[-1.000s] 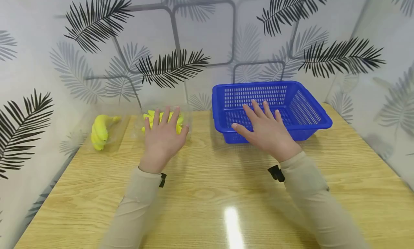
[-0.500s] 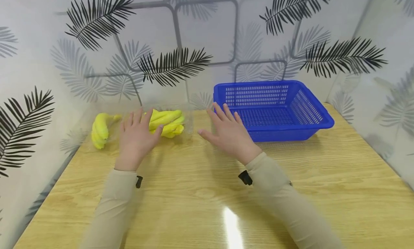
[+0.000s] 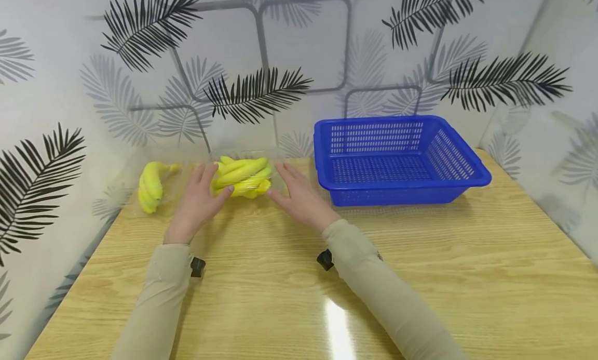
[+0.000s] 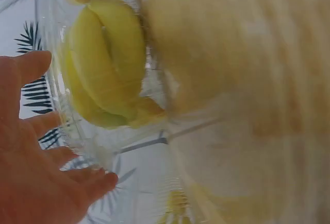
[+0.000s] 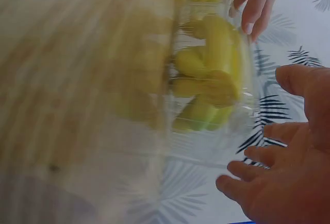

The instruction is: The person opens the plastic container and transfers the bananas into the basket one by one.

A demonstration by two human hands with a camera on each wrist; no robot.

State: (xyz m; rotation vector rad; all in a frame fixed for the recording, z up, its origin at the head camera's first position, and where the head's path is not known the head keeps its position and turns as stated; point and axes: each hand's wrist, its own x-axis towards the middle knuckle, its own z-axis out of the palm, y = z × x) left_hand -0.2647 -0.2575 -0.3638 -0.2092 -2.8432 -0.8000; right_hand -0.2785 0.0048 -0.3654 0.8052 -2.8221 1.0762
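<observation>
Several bananas (image 3: 243, 174) lie inside a clear plastic box (image 4: 95, 149), between my two hands. My left hand (image 3: 193, 207) is at the box's left side, its fingers extended; in the left wrist view the fingertips are close against the clear wall, though firm contact is hard to tell. On the other side is my right hand (image 3: 303, 200), also with extended fingers. The right wrist view has a small gap between its thumb (image 5: 294, 80) and the box. Neither hand curls round anything.
To the left, another clear container holds a bunch of bananas (image 3: 150, 187). A blue slotted basket (image 3: 388, 196) stands right of my right hand. Leaf-patterned wall covering (image 3: 299, 43) rises directly behind the wooden table (image 3: 280, 297).
My right hand has moved left from in front of the basket to the box's right side. The left hand has shifted left off the bananas to the box's left side.
</observation>
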